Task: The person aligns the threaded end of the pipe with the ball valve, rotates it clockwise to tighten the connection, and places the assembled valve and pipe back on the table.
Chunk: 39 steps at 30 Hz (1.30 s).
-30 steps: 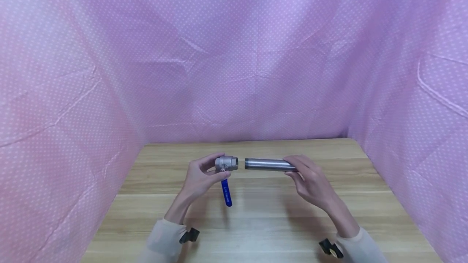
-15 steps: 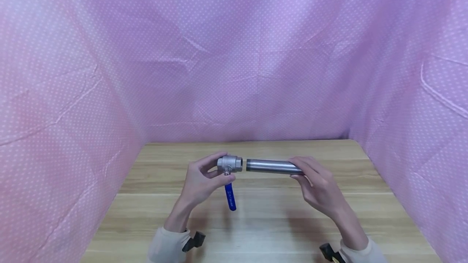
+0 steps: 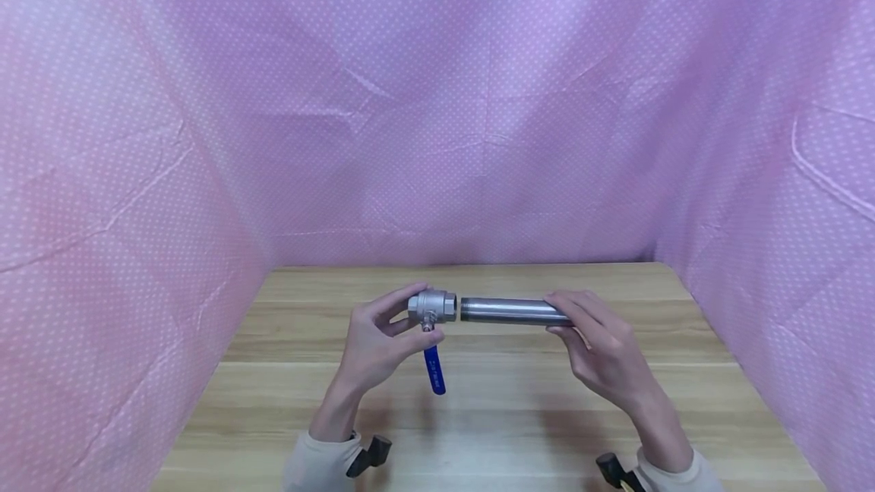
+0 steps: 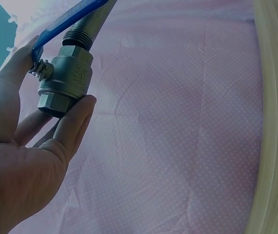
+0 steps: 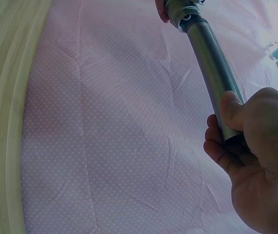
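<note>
Valve [image 3: 432,307] and pipe [image 3: 514,310] meet end to end above the desk [image 3: 478,401].
Left hand [image 3: 377,340] pinches the valve body between thumb and fingers, its blue lever [image 3: 434,370] hanging down. Right hand [image 3: 601,348] curls around the pipe's far end, threaded tip at the valve's mouth. Pink dotted cloth [image 3: 437,97] hangs behind.

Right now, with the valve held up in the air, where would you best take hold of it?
Grip the valve round its stout metal body, coming from the left as the left hand does. The blue lever hangs below, and the threaded end of the pipe meets the open right end, so both should stay free. The right hand holds the pipe.
</note>
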Each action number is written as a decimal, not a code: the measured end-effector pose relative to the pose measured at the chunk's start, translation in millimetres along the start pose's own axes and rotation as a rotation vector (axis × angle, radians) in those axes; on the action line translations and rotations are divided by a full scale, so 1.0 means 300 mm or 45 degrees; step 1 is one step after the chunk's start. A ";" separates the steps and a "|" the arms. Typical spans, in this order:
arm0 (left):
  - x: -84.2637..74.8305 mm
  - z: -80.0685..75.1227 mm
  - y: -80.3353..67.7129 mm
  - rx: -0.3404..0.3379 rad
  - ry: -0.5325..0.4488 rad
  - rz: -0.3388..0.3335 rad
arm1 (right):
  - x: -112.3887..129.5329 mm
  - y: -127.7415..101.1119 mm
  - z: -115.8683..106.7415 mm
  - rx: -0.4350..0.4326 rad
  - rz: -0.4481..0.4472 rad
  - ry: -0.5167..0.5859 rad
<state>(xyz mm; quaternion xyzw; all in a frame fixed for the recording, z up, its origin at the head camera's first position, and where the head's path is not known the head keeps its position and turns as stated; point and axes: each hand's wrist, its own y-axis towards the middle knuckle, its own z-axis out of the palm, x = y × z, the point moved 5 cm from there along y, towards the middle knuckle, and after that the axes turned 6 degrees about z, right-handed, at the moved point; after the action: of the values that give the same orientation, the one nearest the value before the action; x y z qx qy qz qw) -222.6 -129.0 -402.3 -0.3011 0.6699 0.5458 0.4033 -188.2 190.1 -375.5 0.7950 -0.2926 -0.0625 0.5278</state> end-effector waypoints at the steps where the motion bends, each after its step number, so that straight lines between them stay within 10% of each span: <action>1: 0.000 0.000 -0.001 -0.003 0.000 0.006 | 0.001 0.001 0.000 0.000 0.001 -0.002; 39: -0.019 0.020 -0.010 0.019 0.047 0.111 | -0.006 -0.012 0.020 0.017 0.041 0.048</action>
<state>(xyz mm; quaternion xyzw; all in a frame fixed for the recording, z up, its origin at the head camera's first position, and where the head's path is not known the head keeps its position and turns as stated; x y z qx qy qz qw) -216.1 -123.9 -399.4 -0.2787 0.6938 0.5522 0.3688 -190.5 187.2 -381.7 0.7947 -0.2956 -0.0371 0.5289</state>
